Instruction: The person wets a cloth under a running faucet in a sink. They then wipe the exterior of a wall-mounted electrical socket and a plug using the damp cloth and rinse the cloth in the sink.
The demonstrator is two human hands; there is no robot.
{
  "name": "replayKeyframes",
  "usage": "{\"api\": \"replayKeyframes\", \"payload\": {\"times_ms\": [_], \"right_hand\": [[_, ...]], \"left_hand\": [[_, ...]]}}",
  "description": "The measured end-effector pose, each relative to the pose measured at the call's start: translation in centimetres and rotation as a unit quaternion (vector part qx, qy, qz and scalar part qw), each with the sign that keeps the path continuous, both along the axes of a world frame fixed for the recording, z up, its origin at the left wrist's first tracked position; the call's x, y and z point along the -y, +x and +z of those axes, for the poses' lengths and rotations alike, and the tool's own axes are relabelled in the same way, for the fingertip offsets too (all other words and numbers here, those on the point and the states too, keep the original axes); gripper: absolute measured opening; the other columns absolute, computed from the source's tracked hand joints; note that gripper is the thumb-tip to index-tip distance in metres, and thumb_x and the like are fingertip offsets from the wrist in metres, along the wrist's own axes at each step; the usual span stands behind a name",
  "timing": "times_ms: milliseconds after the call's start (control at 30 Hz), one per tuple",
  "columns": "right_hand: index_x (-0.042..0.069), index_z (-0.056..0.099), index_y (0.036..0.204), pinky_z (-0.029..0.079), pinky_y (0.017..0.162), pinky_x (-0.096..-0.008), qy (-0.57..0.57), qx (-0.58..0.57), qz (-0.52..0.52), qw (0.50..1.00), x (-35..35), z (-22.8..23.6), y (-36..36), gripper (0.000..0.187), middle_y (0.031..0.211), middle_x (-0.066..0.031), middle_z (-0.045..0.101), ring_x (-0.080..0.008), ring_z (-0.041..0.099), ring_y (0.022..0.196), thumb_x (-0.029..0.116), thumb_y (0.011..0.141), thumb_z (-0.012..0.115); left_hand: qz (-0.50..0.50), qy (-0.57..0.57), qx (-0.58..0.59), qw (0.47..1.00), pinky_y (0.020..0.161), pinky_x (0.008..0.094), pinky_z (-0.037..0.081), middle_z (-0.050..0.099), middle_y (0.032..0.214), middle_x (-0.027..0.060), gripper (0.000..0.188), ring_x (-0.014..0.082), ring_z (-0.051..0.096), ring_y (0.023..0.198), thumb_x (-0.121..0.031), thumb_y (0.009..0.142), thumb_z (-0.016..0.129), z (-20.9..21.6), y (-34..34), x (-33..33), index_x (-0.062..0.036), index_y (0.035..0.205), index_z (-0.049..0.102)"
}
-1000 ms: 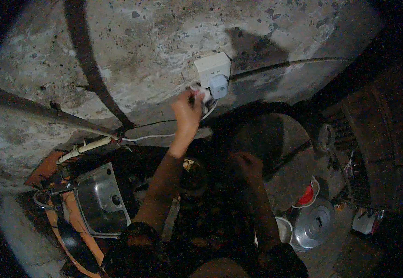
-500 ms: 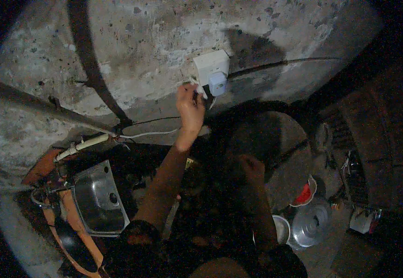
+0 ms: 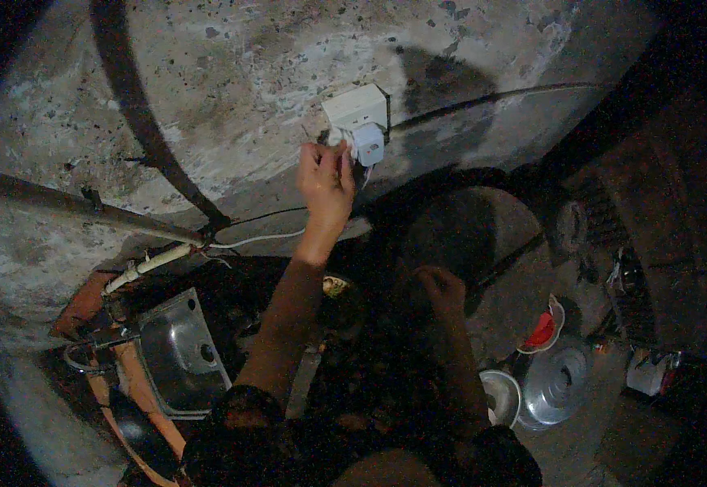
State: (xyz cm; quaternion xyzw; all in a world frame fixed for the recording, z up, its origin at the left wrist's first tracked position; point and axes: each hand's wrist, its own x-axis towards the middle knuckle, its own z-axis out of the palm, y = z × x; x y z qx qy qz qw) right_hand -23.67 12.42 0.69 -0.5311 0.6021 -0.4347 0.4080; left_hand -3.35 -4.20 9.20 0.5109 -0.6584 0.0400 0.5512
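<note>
On the rough wall a white socket box [image 3: 356, 104] carries a pale square adapter [image 3: 369, 146] in its lower part. My left hand [image 3: 326, 188] is raised just beside the adapter. Its fingers are pinched around a small white plug [image 3: 340, 136], which sits close against the box's lower left; whether it is inserted is hidden. A white cable [image 3: 260, 238] runs along the wall behind my left wrist. Lower and to the right, my right hand [image 3: 444, 288] hovers in shadow with its fingers curled together. Anything between them is too dark to make out.
A steel sink [image 3: 181, 353] is at lower left, with a black pan [image 3: 134, 426] on the orange ledge beside it. At right stand a silver lidded pot [image 3: 555, 385], a pale bowl [image 3: 501, 396] and a bowl with something red [image 3: 542, 331]. A pipe [image 3: 77, 209] crosses the wall.
My left hand has shifted closer to the adapter, and the white plug now meets the box's lower left. My right hand stays nearly where it was. The view has moved slightly.
</note>
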Motion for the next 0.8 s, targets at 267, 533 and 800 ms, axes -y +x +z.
{"api": "replayKeyframes", "payload": {"times_ms": [267,533,800], "right_hand": [[0.004,0.066,0.094,0.047,0.077,-0.0286,0.068,0.018,-0.022,0.997,-0.7,-1.9,-1.8,0.019,0.093,-0.0086,0.066,-0.0158,0.061,0.086,0.018,0.083,0.06],[0.001,0.06,0.1,0.046,0.078,-0.0288,-0.001,0.158,0.028,0.987,1.9,0.1,0.5,0.022,0.099,-0.0078,0.062,-0.0162,0.058,0.089,0.017,0.084,0.059],[0.002,0.056,0.107,0.043,0.087,-0.0308,-0.029,0.295,0.098,0.95,7.9,4.8,3.9,0.029,0.105,-0.009,0.059,-0.0183,0.054,0.097,0.015,0.082,0.061]], "left_hand": [[0.019,-0.072,0.05,0.996,0.053,0.0338,0.042,0.049,0.079,0.0116,0.013,0.0274,0.052,0.065,0.001,0.073,0.063,2.7,0.0,-1.2,-0.003,0.086,0.06],[-0.041,0.174,-0.005,0.984,0.056,0.0312,0.043,0.055,0.072,0.0124,0.009,0.0265,0.055,0.066,0.0,0.074,0.063,-3.8,1.4,-3.2,-0.0007,0.083,0.062],[-0.189,0.165,-0.233,0.939,0.067,0.0253,0.043,0.059,0.08,0.0086,0.012,0.0171,0.055,0.072,0.002,0.077,0.062,-2.4,-3.0,-8.4,0.0011,0.089,0.061]]}}
